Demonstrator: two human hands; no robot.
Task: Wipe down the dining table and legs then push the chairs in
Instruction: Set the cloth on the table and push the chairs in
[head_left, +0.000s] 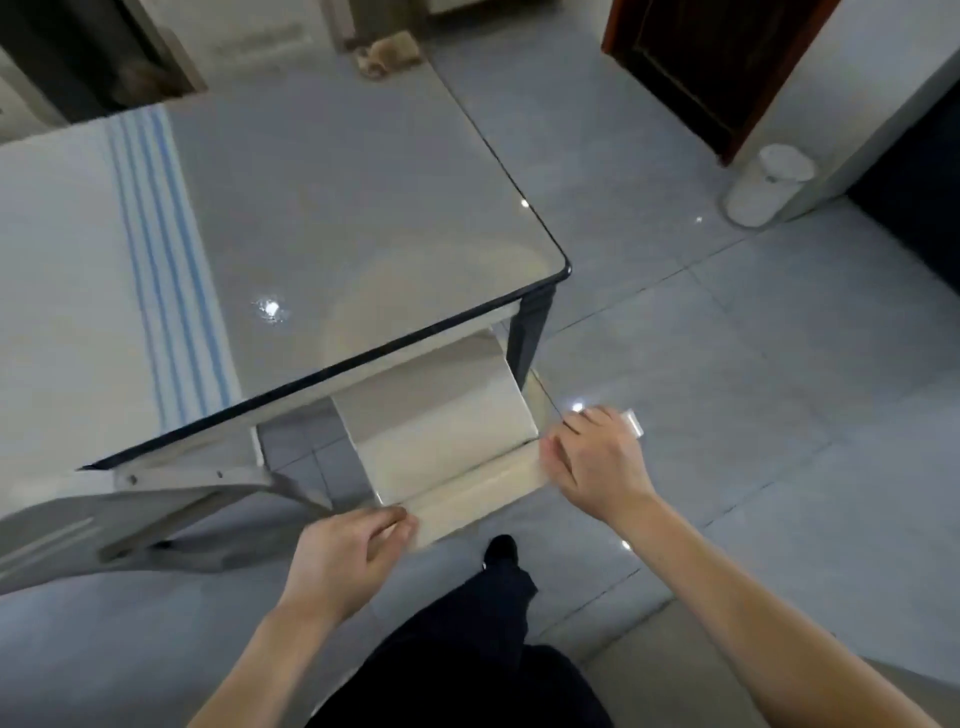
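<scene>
A glass-topped dining table (337, 218) fills the upper left, its near right corner rounded, with a dark leg (527, 332) below that corner. A pale chair (441, 415) stands partly under the table's near edge, its seat showing and its backrest top rail (478, 488) closest to me. My left hand (348, 556) grips the rail's left end. My right hand (597, 457) holds the rail's right end. A white cloth with blue stripes (104, 249) lies flat on the table at the left.
A second pale chair (130, 514) sits to the left of the first, angled. A white bin (769, 184) stands by a dark wooden door (717, 67) at the upper right. My dark trouser leg and shoe (501, 551) are behind the chair. Grey tiled floor spreads to the right.
</scene>
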